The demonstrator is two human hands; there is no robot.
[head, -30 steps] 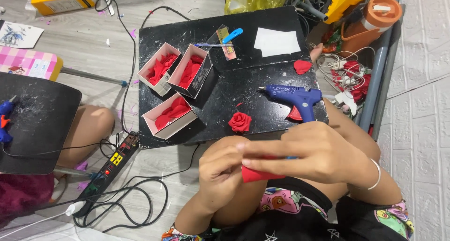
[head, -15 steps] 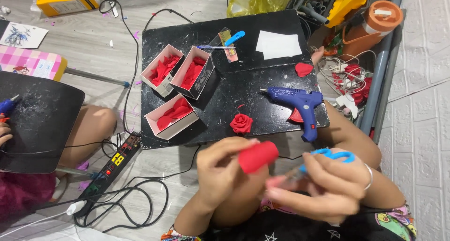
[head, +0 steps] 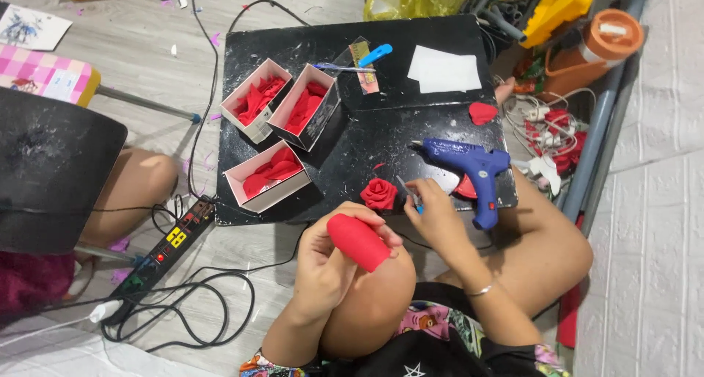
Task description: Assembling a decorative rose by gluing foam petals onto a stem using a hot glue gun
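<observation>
Left fingers: curled around a red roll (head: pixel 358 241), pinching it from below and behind; the roll tilts, its rounded end up and to the left.
Right fingers: pressed together on scissors (head: pixel 411 195) at the board's near edge; only a blade and a bit of blue handle show.
Left hand (head: pixel 334 263): over the raised knee, just off the board.
Right hand (head: pixel 436 216): just right of the rose, left of the glue gun.
Roll: in the air in front of the board, near the rose but apart from it.
Rose (head: pixel 379 194): red, finished, lying on the black board (head: pixel 367 138) near its front edge.
Glue gun (head: pixel 469 168): blue, lying on the board, nozzle to the left.
Boxes (head: pixel 282 135): three, pink-sided, holding red petals, on the board's left part.
Power strip (head: pixel 172 241): on the floor left of the board, cords looped beside it.
</observation>
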